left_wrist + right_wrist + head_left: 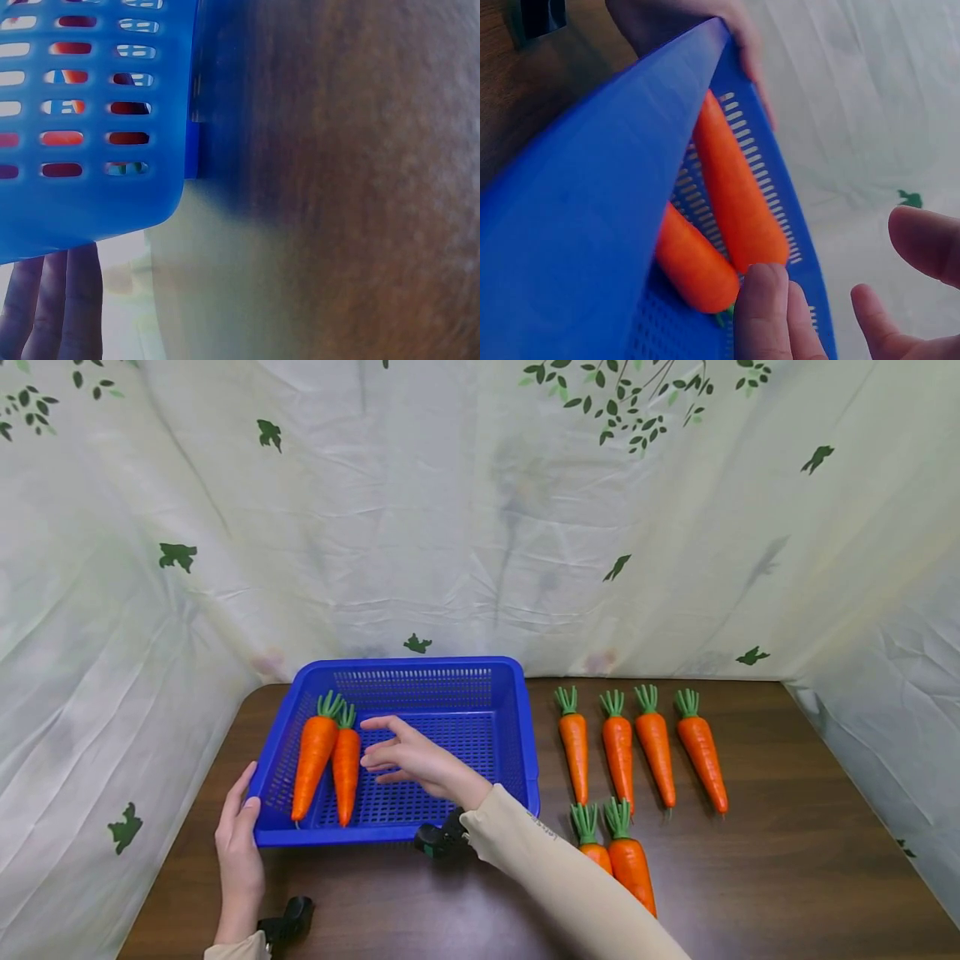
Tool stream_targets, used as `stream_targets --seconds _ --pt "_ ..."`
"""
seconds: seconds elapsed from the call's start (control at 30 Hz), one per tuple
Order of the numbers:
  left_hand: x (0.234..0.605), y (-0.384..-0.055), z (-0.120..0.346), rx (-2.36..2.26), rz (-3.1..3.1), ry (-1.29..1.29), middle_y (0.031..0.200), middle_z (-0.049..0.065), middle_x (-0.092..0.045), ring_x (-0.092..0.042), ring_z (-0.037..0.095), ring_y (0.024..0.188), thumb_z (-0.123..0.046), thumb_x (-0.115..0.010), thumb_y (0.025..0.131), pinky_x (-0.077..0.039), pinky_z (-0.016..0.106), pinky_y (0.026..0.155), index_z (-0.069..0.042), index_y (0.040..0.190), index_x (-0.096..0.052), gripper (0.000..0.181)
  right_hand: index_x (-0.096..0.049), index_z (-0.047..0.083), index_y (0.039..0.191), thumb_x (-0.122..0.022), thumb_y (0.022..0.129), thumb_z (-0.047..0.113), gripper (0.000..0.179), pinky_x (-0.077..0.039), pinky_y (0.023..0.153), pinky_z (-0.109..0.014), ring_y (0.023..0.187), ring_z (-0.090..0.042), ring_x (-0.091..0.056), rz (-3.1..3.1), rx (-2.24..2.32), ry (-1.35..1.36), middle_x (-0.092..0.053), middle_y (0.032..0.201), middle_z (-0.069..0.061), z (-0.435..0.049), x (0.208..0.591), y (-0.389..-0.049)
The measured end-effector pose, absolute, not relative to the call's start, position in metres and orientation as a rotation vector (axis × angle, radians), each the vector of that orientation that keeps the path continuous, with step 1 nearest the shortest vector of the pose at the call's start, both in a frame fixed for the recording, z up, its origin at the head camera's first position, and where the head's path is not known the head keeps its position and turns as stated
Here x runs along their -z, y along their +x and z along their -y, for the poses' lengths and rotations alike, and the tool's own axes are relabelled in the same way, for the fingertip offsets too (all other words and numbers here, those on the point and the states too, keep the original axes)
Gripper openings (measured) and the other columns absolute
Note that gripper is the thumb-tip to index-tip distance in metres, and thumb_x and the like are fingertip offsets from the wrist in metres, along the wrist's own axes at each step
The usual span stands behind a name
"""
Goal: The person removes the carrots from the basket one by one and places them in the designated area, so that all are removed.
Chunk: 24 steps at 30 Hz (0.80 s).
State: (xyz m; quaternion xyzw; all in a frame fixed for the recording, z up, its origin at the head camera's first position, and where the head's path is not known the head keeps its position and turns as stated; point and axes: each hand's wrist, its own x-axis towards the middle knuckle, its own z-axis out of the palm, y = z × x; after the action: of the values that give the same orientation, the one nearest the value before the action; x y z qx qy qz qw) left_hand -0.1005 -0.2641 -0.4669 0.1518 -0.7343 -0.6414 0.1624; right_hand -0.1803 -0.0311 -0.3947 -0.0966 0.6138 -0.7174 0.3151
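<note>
A blue plastic basket [465, 833] with slotted walls stands on the table and holds two orange carrots with green tops. One carrot [315, 760] lies along the basket's left side, with a slimmer-looking carrot [346, 772] right beside it. My left hand [242, 843] rests against the outside of the basket's front left corner. In the left wrist view its straight fingers [82, 300] show beyond the slotted wall. Over the basket's middle, my right hand [423, 764] has its fingers spread toward the second carrot, with nothing between thumb and fingers [761, 315].
To the basket's right, several carrots [618, 747] lie in a row on the brown wooden table [780, 860]. Nearer the front lie two more carrots [632, 868], partly behind the right sleeve [555, 868]. A white leaf-print curtain [450, 527] encloses the back and sides.
</note>
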Motion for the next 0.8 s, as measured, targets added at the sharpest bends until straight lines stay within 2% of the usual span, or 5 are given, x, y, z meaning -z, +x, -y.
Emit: stream_targets --seconds 0.07,0.17,0.27,0.43,0.8 --pt "0.467 -0.100 0.264 1.826 2.092 0.431 0.150 0.004 -0.035 -0.033 0.020 0.134 -0.031 -0.036 0.102 -0.018 0.039 0.114 -0.020 0.147 -0.040 0.046 -0.044 0.009 0.137 -0.059 0.091 0.002 0.049 -0.049 0.091 -0.043 0.106 -0.032 -0.058 -1.618 1.874 -0.246 -0.059 0.105 -0.011 0.035 0.396 -0.182" --pt "0.467 -0.100 0.264 1.834 2.080 0.428 0.150 0.004 -0.036 -0.033 0.020 0.134 -0.030 -0.036 0.102 -0.018 0.038 0.114 -0.019 0.147 -0.041 0.046 -0.043 0.008 0.138 -0.060 0.091 0.003 0.051 -0.046 0.095 -0.046 0.113 -0.038 -0.054 -1.608 1.853 -0.216 -0.058 0.114 -0.013 0.041 0.398 -0.184" --pt "0.467 -0.100 0.264 1.837 2.081 0.428 0.150 0.004 -0.036 -0.033 0.020 0.134 -0.031 -0.037 0.102 -0.018 0.039 0.114 -0.019 0.147 -0.041 0.047 -0.043 0.007 0.139 -0.061 0.090 0.004 0.051 -0.043 0.096 -0.049 0.114 -0.038 -0.053 -1.595 1.838 -0.174 -0.056 0.118 -0.012 0.046 0.399 -0.188" --pt "0.467 -0.101 0.264 1.819 2.100 0.425 0.150 0.004 -0.035 -0.033 0.020 0.134 -0.031 -0.036 0.102 -0.019 0.039 0.113 -0.019 0.147 -0.040 0.047 -0.043 0.007 0.139 -0.062 0.090 0.005 0.052 -0.045 0.094 -0.049 0.111 -0.037 -0.054 -1.576 1.828 -0.124 -0.058 0.109 -0.007 0.052 0.401 -0.195" --pt "0.466 -0.099 0.265 1.818 2.114 0.428 0.150 0.003 -0.035 -0.033 0.021 0.134 -0.031 -0.035 0.102 -0.019 0.040 0.113 -0.020 0.147 -0.039 0.047 -0.048 0.011 0.136 -0.061 0.090 0.005 0.048 -0.046 0.094 -0.048 0.107 -0.038 -0.056 -1.560 1.786 -0.141 -0.056 0.106 -0.006 0.073 0.396 -0.201"
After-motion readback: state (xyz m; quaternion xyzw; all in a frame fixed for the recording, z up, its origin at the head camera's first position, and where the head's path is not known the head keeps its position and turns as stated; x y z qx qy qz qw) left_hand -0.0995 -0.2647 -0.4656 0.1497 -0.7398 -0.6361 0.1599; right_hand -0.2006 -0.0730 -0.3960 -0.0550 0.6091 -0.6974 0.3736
